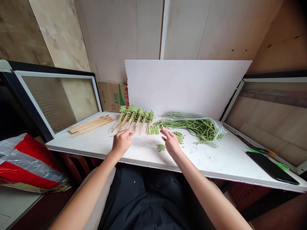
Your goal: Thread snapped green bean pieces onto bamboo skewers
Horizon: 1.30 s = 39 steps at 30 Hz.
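My left hand (122,140) is closed on a thin wooden skewer (141,131) held level above the white table. Several short pieces of green bean (153,130) are threaded side by side along it. At the skewer's right end my right hand (170,140) pinches a bean piece (162,126); whether the tip has gone through it I cannot tell. Below and between my hands lies a small group of cut bean pieces (161,147). A pile of cut beans (179,137) sits just beyond my right hand, partly hidden by it.
Filled bean skewers (136,113) are stacked at the back. Bare skewers (91,125) lie to the left. A clear bag of long green beans (203,127) rests right of centre. Scissors (257,148) and a black phone (272,167) are far right. A cardboard box (111,95) stands behind.
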Motion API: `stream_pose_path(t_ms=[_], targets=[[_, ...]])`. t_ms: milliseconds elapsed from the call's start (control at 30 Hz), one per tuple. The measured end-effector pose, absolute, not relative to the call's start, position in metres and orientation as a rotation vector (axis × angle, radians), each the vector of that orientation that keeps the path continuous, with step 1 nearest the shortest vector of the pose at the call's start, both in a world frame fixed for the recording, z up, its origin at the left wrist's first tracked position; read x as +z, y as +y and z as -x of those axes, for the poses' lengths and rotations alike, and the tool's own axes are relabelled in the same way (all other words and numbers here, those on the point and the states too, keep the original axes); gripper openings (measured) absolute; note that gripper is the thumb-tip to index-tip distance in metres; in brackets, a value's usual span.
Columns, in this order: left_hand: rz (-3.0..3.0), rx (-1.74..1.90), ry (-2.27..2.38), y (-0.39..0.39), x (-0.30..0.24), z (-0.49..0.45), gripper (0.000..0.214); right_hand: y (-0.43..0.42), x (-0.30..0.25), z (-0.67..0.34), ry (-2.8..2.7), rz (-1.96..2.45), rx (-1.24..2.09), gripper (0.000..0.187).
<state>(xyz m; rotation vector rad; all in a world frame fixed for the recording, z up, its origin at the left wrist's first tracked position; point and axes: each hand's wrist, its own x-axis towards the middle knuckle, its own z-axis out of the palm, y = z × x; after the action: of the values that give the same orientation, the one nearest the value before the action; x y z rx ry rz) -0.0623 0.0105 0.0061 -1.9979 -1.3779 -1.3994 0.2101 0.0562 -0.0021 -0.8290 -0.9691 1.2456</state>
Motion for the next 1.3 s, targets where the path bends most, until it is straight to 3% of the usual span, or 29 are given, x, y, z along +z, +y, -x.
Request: stream_pose_path(t_ms=[300, 600, 867, 1300], targets=[[2.030, -1.416, -1.453, 0.010, 0.001, 0.051, 0.034, 0.049, -0.003, -0.201, -0.949, 0.865, 1.239, 0.041], [1.963, -1.466, -1.536, 0.011, 0.010, 0.063, 0.028, 0.070, 0.005, -0.235, -1.365, 0.882, 1.101, 0.049], [2.013, -1.401, -1.555, 0.017, 0.004, 0.068, 0.027, 0.086, -0.016, -0.267, -1.923, 1.133, 0.865, 0.019], [2.063, -1.337, -1.568, 0.017, -0.003, 0.063, 0.027, 0.092, -0.018, -0.264, -1.865, 1.105, 0.749, 0.010]])
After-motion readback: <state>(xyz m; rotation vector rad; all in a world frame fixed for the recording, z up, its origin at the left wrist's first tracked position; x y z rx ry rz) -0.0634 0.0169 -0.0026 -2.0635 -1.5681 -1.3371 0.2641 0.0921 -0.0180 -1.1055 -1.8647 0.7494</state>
